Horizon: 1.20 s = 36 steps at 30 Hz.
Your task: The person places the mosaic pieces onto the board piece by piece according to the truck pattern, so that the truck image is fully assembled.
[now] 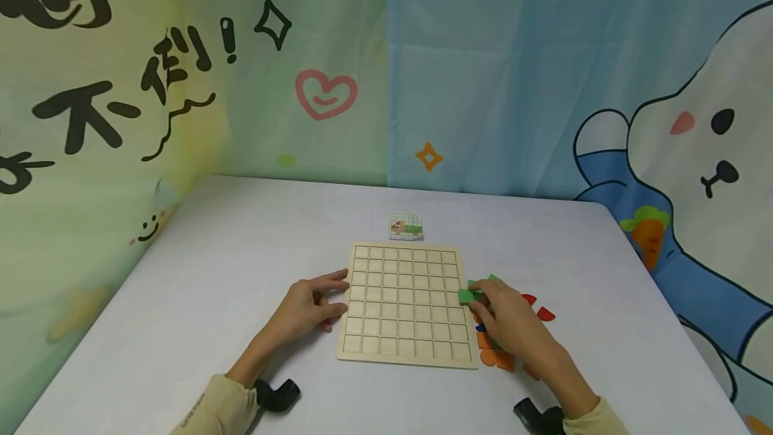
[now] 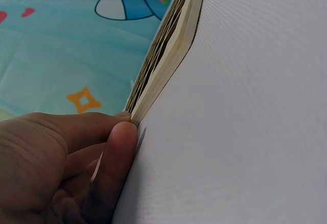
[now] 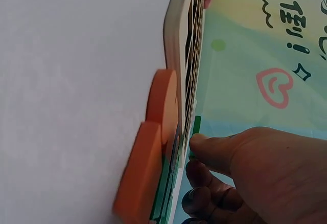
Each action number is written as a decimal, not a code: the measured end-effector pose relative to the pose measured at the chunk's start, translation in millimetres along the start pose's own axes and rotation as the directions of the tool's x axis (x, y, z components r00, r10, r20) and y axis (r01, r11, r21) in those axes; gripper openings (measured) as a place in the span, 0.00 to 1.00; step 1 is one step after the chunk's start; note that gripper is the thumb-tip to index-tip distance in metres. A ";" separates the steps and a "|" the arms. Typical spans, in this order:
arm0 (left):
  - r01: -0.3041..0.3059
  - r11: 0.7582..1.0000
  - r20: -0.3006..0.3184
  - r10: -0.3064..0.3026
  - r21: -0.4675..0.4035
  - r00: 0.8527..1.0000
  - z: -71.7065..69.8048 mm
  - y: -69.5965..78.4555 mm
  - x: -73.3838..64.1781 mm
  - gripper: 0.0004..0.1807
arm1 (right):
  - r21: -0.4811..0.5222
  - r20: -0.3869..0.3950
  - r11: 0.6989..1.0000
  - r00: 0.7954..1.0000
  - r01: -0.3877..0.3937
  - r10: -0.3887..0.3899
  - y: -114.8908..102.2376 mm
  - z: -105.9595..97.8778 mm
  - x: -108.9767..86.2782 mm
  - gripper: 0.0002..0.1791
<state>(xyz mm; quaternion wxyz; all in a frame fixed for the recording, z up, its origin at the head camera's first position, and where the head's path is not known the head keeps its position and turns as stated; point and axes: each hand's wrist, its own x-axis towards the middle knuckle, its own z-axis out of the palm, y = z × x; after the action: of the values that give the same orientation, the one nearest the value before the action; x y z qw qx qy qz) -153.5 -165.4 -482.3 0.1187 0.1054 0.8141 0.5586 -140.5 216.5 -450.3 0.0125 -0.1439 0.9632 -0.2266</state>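
Observation:
A pale wooden grid board (image 1: pixel 406 304) lies on the white table. My left hand (image 1: pixel 313 306) rests at its left side, with index finger and thumb touching the edge some way apart. In the left wrist view those fingertips (image 2: pixel 122 132) meet the board's rim (image 2: pixel 176 50). With thumb and fingers, my right hand (image 1: pixel 513 321) pinches a green square tile (image 1: pixel 466 297) over the board's right edge. The tile (image 3: pixel 197 125) appears edge-on in the right wrist view. Other green pieces lie under and beside that hand, partly hidden.
Orange pieces (image 1: pixel 504 360), including a round one (image 1: pixel 488 357), lie along the board's right side. Red pieces (image 1: pixel 545 314) lie farther right. A small picture card (image 1: pixel 406 226) sits beyond the board's far edge. A printed curtain (image 1: pixel 483 72) hangs behind the table (image 1: pixel 290 220).

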 end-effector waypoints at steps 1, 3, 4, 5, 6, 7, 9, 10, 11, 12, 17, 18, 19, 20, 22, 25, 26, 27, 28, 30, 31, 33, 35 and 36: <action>0.001 1.000 0.001 -0.001 0.000 1.000 0.1 0.1 -0.1 0.25 | 0.000 0.005 1.000 1.000 0.000 0.000 -0.3 0.5 0.5 0.18; 0.000 1.000 0.002 0.000 0.001 1.000 0.0 0.7 -0.4 0.25 | -0.008 0.007 1.000 1.000 0.008 -0.008 -1.2 1.1 1.2 0.17; 0.000 1.000 0.003 0.000 0.004 1.000 0.0 0.9 -0.5 0.25 | -0.010 0.008 1.000 1.000 0.012 -0.012 -2.0 1.1 1.5 0.17; -0.001 1.000 0.003 0.001 0.006 1.000 -0.2 0.9 -0.7 0.25 | -0.013 0.007 1.000 1.000 0.019 -0.019 -2.6 1.4 1.9 0.17; -0.001 1.000 0.002 0.001 0.008 1.000 -0.4 1.1 -0.9 0.25 | -0.015 0.004 1.000 1.000 0.024 -0.024 -3.3 1.7 2.4 0.16; -0.001 1.000 0.000 0.001 0.009 1.000 -0.6 1.1 -1.1 0.25 | -0.018 0.003 0.999 1.000 0.029 -0.029 -4.1 2.0 2.8 0.16; 0.000 1.000 -0.001 0.000 0.010 1.000 -1.0 1.1 -1.4 0.25 | -0.024 0.001 0.999 0.999 0.037 -0.037 -5.7 2.6 3.4 0.16; -0.001 1.000 -0.002 0.001 0.009 1.000 -1.2 0.9 -1.4 0.25 | -0.029 0.001 0.999 0.999 0.039 -0.039 -6.4 3.0 3.6 0.16; 0.001 1.000 -0.001 -0.001 0.007 1.000 -1.1 1.0 -1.4 0.25 | -0.032 0.001 0.999 0.999 0.039 -0.039 -7.0 3.4 3.7 0.16; 0.002 1.000 0.000 -0.002 0.006 1.000 -1.0 1.0 -1.2 0.25 | -0.033 0.003 0.999 0.999 0.035 -0.035 -7.6 3.9 3.7 0.16; 0.005 1.000 0.001 -0.005 0.008 1.000 -0.1 0.9 -0.4 0.25 | -0.029 0.004 0.999 1.000 0.031 -0.031 -9.0 6.1 3.2 0.16; 0.004 1.000 0.000 -0.004 0.009 1.000 -0.2 0.8 -0.4 0.25 | -0.031 0.001 0.999 0.999 0.034 -0.034 -8.9 6.7 3.1 0.15; 0.004 1.000 0.000 -0.004 0.009 1.000 -0.1 0.8 -0.5 0.25 | -0.034 -0.003 0.999 0.999 0.036 -0.036 -9.0 7.0 2.9 0.15; 0.004 1.000 0.001 -0.004 0.010 1.000 -0.1 1.0 -0.5 0.25 | -0.035 -0.006 0.999 0.999 0.036 -0.036 -9.1 7.1 2.8 0.15; 0.003 1.000 0.002 -0.003 0.009 1.000 -0.1 1.2 -0.7 0.25 | -0.038 -0.009 0.999 0.999 0.034 -0.034 -9.3 7.3 2.5 0.15; 0.006 1.000 0.004 -0.006 0.006 1.000 0.2 2.1 -1.0 0.25 | -0.041 -0.012 0.999 1.000 0.028 -0.028 -10.1 7.1 2.6 0.16; 0.005 1.000 0.004 -0.005 0.007 1.000 0.1 2.2 -1.0 0.25 | -0.042 -0.011 0.999 1.000 0.025 -0.026 -10.5 7.1 2.9 0.16; 0.006 1.000 0.004 -0.006 0.006 1.000 0.1 2.3 -1.2 0.25 | -0.042 -0.008 0.999 1.000 0.022 -0.023 -10.9 7.2 3.1 0.16; 0.006 1.000 0.004 -0.006 0.006 1.000 0.2 2.5 -1.2 0.25 | -0.042 -0.007 0.999 1.000 0.021 -0.021 -11.2 7.2 3.6 0.16; 0.003 1.000 0.004 -0.004 0.008 1.000 0.0 2.4 -1.2 0.25 | -0.045 -0.001 0.999 1.000 0.010 -0.010 -11.9 7.5 4.5 0.17; 0.003 1.000 0.004 -0.003 0.009 1.000 0.0 2.4 -1.2 0.25 | -0.045 0.002 0.999 1.000 0.006 -0.006 -12.2 7.7 4.9 0.17; 0.001 1.000 0.004 -0.001 0.012 1.000 0.1 2.3 -1.2 0.25 | -0.044 0.008 0.999 1.000 0.005 -0.004 -12.9 7.8 4.9 0.17; -0.003 1.000 0.006 0.003 0.014 1.000 0.2 2.2 -0.9 0.25 | -0.043 0.008 0.999 1.000 0.007 -0.007 -12.9 8.1 4.7 0.17; -0.002 1.000 0.006 0.002 0.013 1.000 0.3 2.3 -0.7 0.25 | -0.044 0.005 0.999 1.000 0.013 -0.012 -12.6 8.3 4.5 0.16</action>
<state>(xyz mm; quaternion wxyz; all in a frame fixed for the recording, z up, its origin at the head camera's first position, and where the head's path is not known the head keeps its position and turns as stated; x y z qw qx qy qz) -152.6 -164.5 -480.2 0.1198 0.1088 0.8171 0.5533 -140.6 200.8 -452.0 0.0104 -0.1507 0.9670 -0.2052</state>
